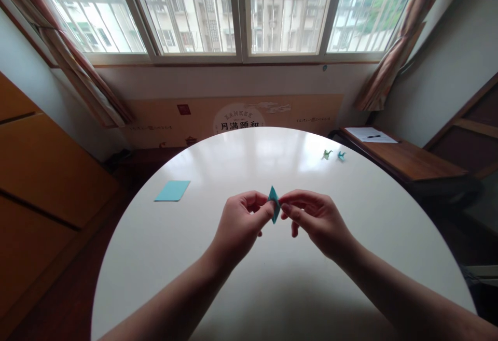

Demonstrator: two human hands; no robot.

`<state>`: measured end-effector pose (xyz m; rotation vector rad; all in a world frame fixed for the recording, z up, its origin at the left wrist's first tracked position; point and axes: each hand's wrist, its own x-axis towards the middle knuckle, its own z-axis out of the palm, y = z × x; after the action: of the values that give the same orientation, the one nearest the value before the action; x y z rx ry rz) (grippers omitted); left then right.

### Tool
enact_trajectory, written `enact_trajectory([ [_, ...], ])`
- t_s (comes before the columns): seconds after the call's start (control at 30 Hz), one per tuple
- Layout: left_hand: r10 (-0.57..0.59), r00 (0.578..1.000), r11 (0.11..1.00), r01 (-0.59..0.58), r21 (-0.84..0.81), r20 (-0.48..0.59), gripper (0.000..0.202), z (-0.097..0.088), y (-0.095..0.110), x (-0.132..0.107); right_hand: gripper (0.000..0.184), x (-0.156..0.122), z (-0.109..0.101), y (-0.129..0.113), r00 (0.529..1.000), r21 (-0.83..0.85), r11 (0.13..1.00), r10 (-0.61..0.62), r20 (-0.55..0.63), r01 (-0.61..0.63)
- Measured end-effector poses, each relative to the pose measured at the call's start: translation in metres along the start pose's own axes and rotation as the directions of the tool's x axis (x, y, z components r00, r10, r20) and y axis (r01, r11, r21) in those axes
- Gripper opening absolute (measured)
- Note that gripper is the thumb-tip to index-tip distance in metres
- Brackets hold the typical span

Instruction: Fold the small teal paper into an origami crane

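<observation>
Worktop: white, curved edge, spread right beneath the action!
Left hand: clamped, thumb and fingers on the folded paper.
Right hand: close in, pinching its right edge.
Blue square: flat, off to the left.
Folded paper: slim teal diamond, upright between both hands, above the worktop.
Paper birds: green one, blue one, side by side, far right.
</observation>
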<state>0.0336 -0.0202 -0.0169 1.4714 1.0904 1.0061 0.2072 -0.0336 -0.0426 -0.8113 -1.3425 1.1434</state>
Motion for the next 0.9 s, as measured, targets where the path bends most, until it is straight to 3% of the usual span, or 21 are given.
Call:
enact_trajectory([
  [0.33,0.028,0.999,0.998,-0.026,-0.062,0.042,0.019,-0.001,0.001,0.000,0.012,-0.001,-0.001,0.004,1.000,0.056,0.998,0.007,-0.026,-0.006],
  [0.63,0.138,0.990,0.987,-0.138,0.077,-0.002,0.016,-0.001,0.008,-0.002,0.010,-0.002,0.003,0.005,0.998,0.097,0.995,0.007,-0.063,0.000],
  [0.9,0.062,0.995,0.998,-0.062,0.007,0.082,0.023,-0.005,0.008,-0.003,0.012,-0.002,0.001,0.008,0.994,0.195,0.979,0.074,-0.080,-0.058],
])
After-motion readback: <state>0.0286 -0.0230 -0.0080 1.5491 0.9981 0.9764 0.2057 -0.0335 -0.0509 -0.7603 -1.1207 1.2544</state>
